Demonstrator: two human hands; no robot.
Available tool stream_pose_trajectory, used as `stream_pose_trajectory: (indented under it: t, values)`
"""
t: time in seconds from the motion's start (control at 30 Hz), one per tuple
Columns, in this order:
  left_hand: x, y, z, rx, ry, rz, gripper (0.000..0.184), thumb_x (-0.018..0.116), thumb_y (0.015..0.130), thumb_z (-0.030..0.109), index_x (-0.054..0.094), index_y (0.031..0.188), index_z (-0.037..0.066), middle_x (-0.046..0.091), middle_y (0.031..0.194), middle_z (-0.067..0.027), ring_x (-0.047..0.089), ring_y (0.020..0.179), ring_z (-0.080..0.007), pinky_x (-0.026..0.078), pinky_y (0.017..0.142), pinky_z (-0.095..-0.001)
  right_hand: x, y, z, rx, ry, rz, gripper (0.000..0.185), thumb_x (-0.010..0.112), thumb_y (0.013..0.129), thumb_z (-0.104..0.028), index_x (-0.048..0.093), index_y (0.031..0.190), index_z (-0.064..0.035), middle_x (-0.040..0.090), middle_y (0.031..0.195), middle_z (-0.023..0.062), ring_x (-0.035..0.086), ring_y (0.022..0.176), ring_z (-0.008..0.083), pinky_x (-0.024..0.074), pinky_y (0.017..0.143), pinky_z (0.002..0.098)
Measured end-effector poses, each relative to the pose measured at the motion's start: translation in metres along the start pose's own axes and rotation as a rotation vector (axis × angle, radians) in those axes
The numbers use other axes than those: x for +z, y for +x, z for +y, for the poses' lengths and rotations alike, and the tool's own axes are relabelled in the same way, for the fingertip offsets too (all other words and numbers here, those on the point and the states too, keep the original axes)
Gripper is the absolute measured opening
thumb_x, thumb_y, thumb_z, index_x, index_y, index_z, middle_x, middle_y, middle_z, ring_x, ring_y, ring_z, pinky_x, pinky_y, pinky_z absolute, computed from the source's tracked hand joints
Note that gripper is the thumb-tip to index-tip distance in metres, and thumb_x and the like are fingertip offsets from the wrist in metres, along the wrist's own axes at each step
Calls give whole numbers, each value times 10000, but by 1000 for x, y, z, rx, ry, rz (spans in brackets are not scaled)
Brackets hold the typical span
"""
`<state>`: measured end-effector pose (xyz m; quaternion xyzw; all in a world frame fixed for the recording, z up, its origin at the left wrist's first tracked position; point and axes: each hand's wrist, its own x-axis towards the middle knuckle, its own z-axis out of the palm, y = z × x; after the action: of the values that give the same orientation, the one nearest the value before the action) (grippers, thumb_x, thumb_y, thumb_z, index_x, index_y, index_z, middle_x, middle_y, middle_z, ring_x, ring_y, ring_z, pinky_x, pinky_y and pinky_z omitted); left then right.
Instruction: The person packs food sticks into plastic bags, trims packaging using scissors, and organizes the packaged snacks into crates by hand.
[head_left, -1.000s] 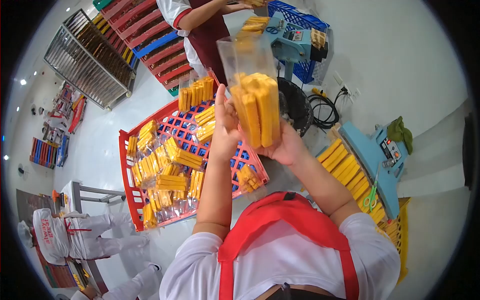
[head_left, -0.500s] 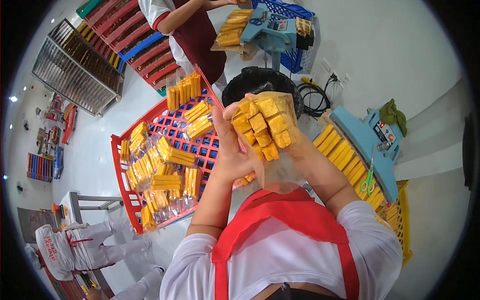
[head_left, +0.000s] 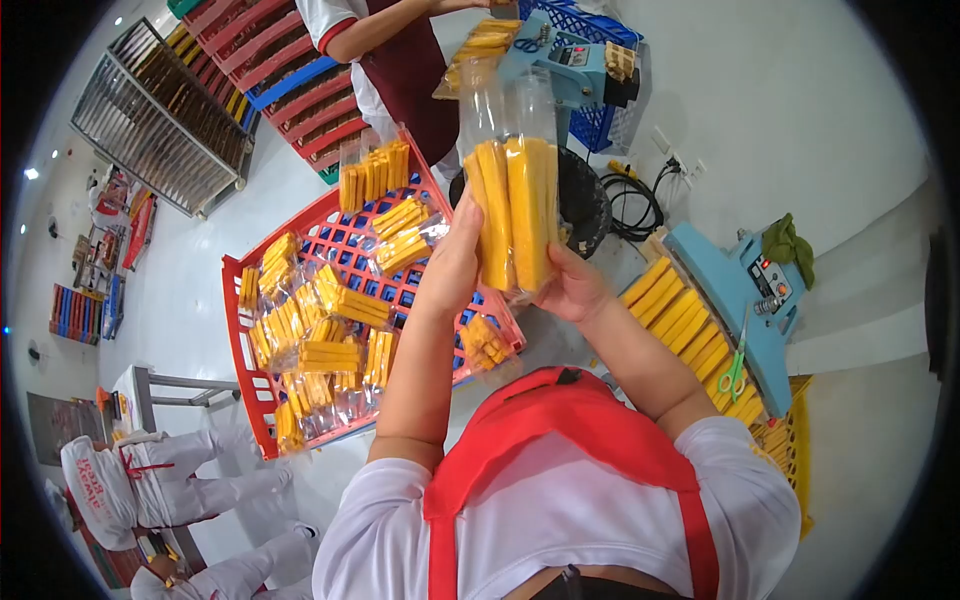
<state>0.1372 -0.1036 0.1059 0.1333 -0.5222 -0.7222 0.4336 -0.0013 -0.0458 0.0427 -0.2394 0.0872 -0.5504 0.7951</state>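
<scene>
A clear bag of long yellow sticks [head_left: 513,210] stands upright between my hands, its empty clear top pointing away from me. My left hand [head_left: 455,262] grips its left side, and my right hand [head_left: 577,288] holds the lower right side. Left of the hands, a red crate [head_left: 412,292] bears several clear bags of yellow sticks [head_left: 343,302]. One more bag of yellow pieces [head_left: 485,342] lies at the crate's near right corner. To my right, more yellow sticks [head_left: 685,325] lie in a row beside a blue sealing machine [head_left: 735,290].
Green scissors [head_left: 735,372] rest by the machine. A black bin [head_left: 588,205] stands behind my hands. Ahead, a co-worker in a dark red apron [head_left: 405,75] is beside another blue machine [head_left: 560,62]. A metal rack [head_left: 160,130] and stacked crates [head_left: 270,60] stand ahead left.
The bag has tipped from showing the sticks' ends, with its open top toward me, to standing upright with their long sides showing. Both hands still hold it.
</scene>
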Motion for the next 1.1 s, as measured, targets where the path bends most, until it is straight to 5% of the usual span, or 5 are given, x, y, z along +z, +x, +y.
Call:
stream_pose_trajectory:
  t: [0.33, 0.73, 0.93, 1.03, 1.1]
  values:
    - [-8, -19, -2, -37, 141, -24, 808, 645, 673, 35, 171, 1327, 10, 329, 1295, -118, 326, 1200, -203, 275, 979, -316, 22, 12, 2, -252, -165, 59, 507, 560, 813, -258, 338, 1252, -137, 490, 1150, 50, 499, 1049, 190, 461, 823, 411]
    - [-29, -21, -19, 291, 1017, -43, 859, 637, 701, 138, 78, 1334, -21, 150, 1387, -148, 261, 1242, -221, 200, 1014, -344, 6, 4, -1, -382, -748, 214, 531, 636, 731, -44, 396, 1205, -53, 494, 1141, 45, 491, 1020, 145, 398, 873, 279]
    - [-8, -25, -7, 269, 587, -77, 884, 635, 733, 214, 26, 1333, -7, 377, 1257, -96, 372, 1166, -186, 221, 1012, -325, 20, 11, -4, -639, -857, 113, 675, 669, 701, -66, 321, 1279, -48, 370, 1267, 74, 383, 1137, 156, 308, 955, 287]
    - [5, -28, 3, 166, 307, -65, 886, 636, 729, 210, 23, 1333, -4, 441, 1198, -89, 399, 1142, -179, 196, 1021, -333, 24, 5, -9, -637, -1216, 111, 731, 672, 692, -65, 281, 1309, -59, 316, 1305, 85, 335, 1177, 182, 258, 986, 309]
    - [4, -28, 2, 73, 222, -19, 891, 638, 723, 206, 24, 1333, -3, 460, 1179, -89, 409, 1132, -179, 172, 1029, -347, 30, 4, -7, -402, -925, 243, 720, 671, 694, -64, 288, 1304, -59, 313, 1308, 94, 340, 1178, 203, 255, 986, 319]
